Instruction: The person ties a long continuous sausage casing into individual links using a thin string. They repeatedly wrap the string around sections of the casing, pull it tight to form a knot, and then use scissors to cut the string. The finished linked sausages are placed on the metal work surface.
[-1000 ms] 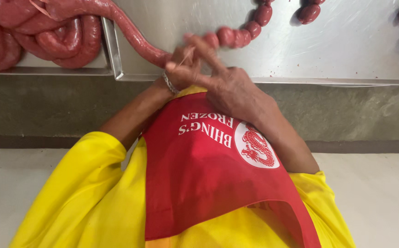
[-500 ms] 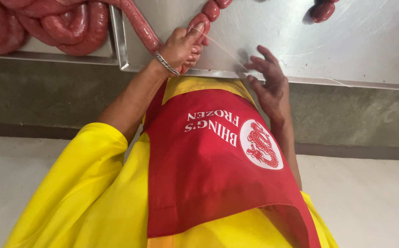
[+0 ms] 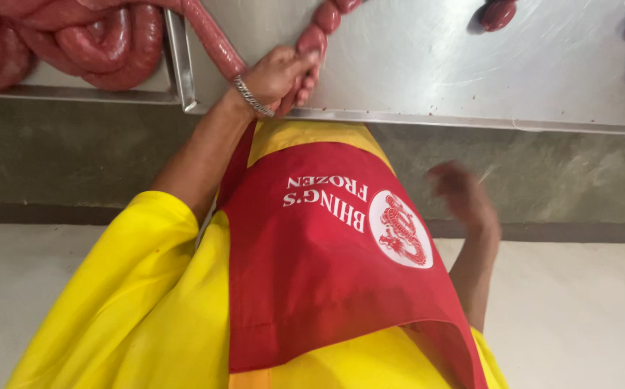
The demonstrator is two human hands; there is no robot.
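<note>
The sausage rope (image 3: pixel 212 39) runs out of the tray and ends inside my left hand (image 3: pixel 273 75), right at the near edge of the steel table (image 3: pixel 435 72). On the far side of my knuckles it carries on as a short chain of links (image 3: pixel 323 21) going away from me.

A second ago both my hands were bunched together on this spot. Half a second ago my right hand had spread open on the table edge beside the left. Now my right hand (image 3: pixel 464 198) has come off the table and sits down in front of my red apron (image 3: pixel 327 274), well apart from the meat. So the sausage is in one hand only.

My left fingers (image 3: pixel 305 68) are closed tight around the rope where it meets the first link, with the tips tucked over the table's lip and the bracelet (image 3: pixel 253 97) just behind them. My right hand is a blur, and I cannot tell how far those fingers are open or whether anything is between them.

To the left of my gripping fingers is the tray rim (image 3: pixel 176 50), and past it lies the big coil (image 3: pixel 89 43) of unlinked sausage. Far to the right, well beyond reach, lie a few loose pieces (image 3: pixel 498 13).
</note>
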